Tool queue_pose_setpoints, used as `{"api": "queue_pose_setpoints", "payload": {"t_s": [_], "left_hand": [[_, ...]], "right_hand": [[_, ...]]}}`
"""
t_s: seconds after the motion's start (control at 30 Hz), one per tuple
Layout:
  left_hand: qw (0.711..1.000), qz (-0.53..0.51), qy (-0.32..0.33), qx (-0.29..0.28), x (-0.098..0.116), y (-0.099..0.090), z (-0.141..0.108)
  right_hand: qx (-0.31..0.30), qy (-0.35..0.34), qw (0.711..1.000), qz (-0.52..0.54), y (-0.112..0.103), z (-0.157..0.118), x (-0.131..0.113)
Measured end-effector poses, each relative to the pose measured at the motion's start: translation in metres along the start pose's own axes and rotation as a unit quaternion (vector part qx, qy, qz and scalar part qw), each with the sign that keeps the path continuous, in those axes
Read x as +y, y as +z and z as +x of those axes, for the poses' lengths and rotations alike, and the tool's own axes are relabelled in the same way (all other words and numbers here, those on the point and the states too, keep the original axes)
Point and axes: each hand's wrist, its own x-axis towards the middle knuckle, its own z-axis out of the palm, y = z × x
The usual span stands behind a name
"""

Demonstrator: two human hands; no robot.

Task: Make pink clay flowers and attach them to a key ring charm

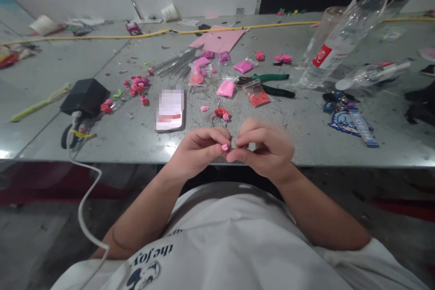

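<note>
My left hand (pixel 205 148) pinches a small pink clay piece (pixel 224 147) between thumb and fingers, above the table's front edge. Close beside it is my right hand (pixel 263 145), slightly blurred, its thumb and fingers drawn together; whatever they hold is hidden. Just beyond the hands lies a wire piece with red and pink clay flowers (pixel 222 113). A loose lump of pink clay (pixel 204 108) sits to its left. Farther back are a bag of pink clay (pixel 226 88) and a bag of red clay (pixel 258 96).
A phone (pixel 170 108) lies left of the hands. Green-handled pliers (pixel 272 77), thin wires (pixel 178 63) and clay flowers (pixel 137 85) are around. A black box (pixel 84 96) with a white cable stands left. A plastic bottle (pixel 353 31) and keychain (pixel 350 122) are right.
</note>
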Motion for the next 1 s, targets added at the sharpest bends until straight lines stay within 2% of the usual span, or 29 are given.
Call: {"api": "queue_pose_setpoints", "payload": {"t_s": [0.07,0.1,0.17,0.23,0.33,0.43,0.5,0.57,0.7,0.8,0.83,0.87,0.9,0.93,1.0], "left_hand": [[0.990,0.136,0.021,0.019,0.009,-0.010,0.001],[0.975,0.219,0.031,0.024,0.013,-0.016,0.002],[0.927,0.373,0.036,0.018,0.019,-0.026,0.002],[0.881,0.471,0.035,0.009,0.020,-0.032,0.002],[0.842,0.538,0.033,-0.016,0.019,-0.032,-0.001],[0.823,0.565,0.020,-0.054,0.022,-0.030,-0.003],[0.816,0.575,0.015,-0.052,0.027,-0.033,-0.001],[0.797,0.603,0.018,-0.026,0.032,-0.041,0.007],[0.710,0.704,0.003,0.026,0.035,-0.061,0.036],[0.618,0.785,-0.049,0.004,0.030,-0.073,0.060],[0.596,0.801,-0.066,-0.002,0.028,-0.076,0.066],[0.585,0.807,-0.080,-0.002,0.026,-0.078,0.070],[0.585,0.806,-0.089,0.004,0.025,-0.078,0.073],[0.598,0.796,-0.093,0.016,0.025,-0.079,0.074],[0.653,0.752,-0.078,0.052,0.028,-0.077,0.073]], "right_hand": [[0.030,0.028,0.999,0.003,-0.001,-0.002,0.001],[0.047,0.049,0.998,0.006,-0.002,-0.003,0.001],[0.072,0.097,0.993,0.007,-0.002,-0.005,0.002],[0.078,0.137,0.987,-0.009,-0.002,-0.006,0.001],[0.074,0.168,0.982,-0.039,-0.002,-0.006,0.000],[0.068,0.179,0.980,-0.050,-0.001,-0.006,-0.001],[0.065,0.184,0.979,-0.054,0.000,-0.006,-0.002],[0.062,0.194,0.977,-0.059,0.001,-0.004,-0.001],[0.031,0.228,0.971,-0.059,0.001,0.014,0.003],[-0.018,0.231,0.970,-0.079,-0.003,0.046,0.007],[-0.027,0.218,0.972,-0.083,-0.005,0.058,0.010],[-0.034,0.202,0.975,-0.087,-0.006,0.069,0.014],[-0.047,0.187,0.977,-0.089,-0.007,0.080,0.019],[-0.060,0.173,0.979,-0.090,-0.008,0.088,0.026],[-0.082,0.163,0.978,-0.104,-0.007,0.096,0.043]]}}
